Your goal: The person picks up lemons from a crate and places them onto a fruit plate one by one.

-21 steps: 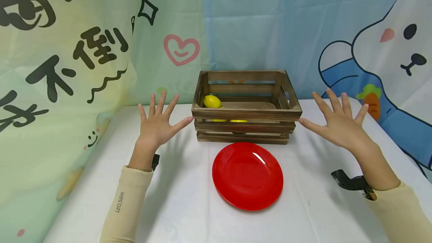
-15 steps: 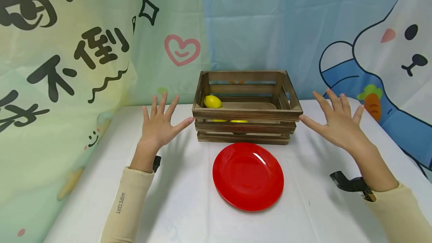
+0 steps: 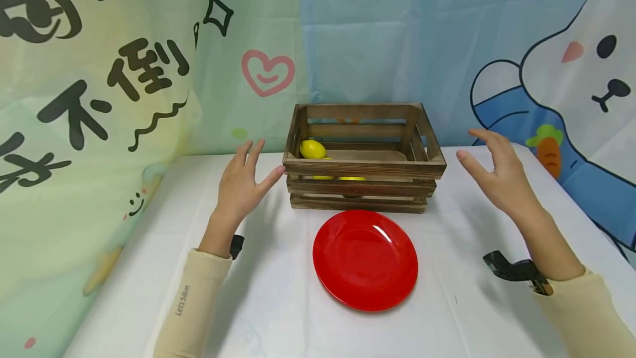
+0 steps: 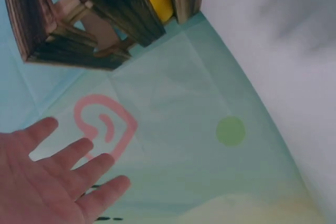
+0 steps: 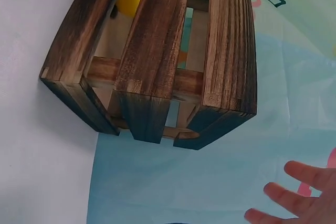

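A slatted wooden crate [image 3: 365, 169] stands at the back of the table, with a lemon [image 3: 312, 149] inside at its left end. More yellow shows low between the front slats. In front of the crate lies a round red plate [image 3: 365, 261], bare on top. My left hand [image 3: 242, 184] is raised left of the crate, fingers extended and thumb toward the crate's corner. On the other side my right hand [image 3: 504, 178] hovers in the air, thumb apart from the fingers. Both hands hold nothing. In the left wrist view the left fingers [image 4: 92, 174] are spread.
A white cloth covers the table [image 3: 278, 303]. Behind it hangs a printed curtain [image 3: 358, 32] with lettering, a heart and a rabbit. Black straps with a device [image 3: 514, 269] sit on the wrists.
Both hands have turned and their spread fingers have drawn closer together. The left hand has moved slightly right; the right thumb has shifted away from the crate. Crate and plate stay put.
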`<action>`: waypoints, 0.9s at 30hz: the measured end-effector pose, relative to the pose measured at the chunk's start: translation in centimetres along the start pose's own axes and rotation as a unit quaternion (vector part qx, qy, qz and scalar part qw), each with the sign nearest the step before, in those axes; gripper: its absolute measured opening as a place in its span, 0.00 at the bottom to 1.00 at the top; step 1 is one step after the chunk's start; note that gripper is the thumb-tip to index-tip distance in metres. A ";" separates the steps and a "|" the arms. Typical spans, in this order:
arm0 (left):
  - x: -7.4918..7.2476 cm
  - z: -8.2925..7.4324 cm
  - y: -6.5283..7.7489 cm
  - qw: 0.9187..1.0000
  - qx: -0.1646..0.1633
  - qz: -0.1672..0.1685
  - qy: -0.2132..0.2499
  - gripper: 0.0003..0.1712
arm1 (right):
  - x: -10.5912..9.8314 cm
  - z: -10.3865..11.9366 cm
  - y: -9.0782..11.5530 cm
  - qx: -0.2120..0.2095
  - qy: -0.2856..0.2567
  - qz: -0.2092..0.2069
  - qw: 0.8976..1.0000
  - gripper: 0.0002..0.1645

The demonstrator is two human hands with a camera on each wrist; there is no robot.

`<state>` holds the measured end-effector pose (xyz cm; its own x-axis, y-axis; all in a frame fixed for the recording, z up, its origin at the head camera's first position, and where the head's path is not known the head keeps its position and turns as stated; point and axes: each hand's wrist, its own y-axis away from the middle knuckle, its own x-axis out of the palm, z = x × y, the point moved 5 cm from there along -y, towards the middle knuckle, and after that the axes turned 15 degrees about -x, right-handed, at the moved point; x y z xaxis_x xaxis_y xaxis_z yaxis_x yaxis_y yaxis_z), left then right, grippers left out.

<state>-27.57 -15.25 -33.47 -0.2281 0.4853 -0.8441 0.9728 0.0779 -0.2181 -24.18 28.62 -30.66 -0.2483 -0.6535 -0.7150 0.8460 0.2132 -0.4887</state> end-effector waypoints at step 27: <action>4.4 -1.0 -0.8 0.955 0.036 -0.009 0.293 0.31 | -0.5 -0.8 -0.7 0.045 -0.078 -0.071 0.993 0.19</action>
<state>-29.28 -12.31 -36.48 -0.1627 0.8903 -0.4254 0.9588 0.0410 -0.2810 -24.98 29.37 -30.33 -0.2980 -0.7789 -0.5518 0.8483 0.0489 -0.5272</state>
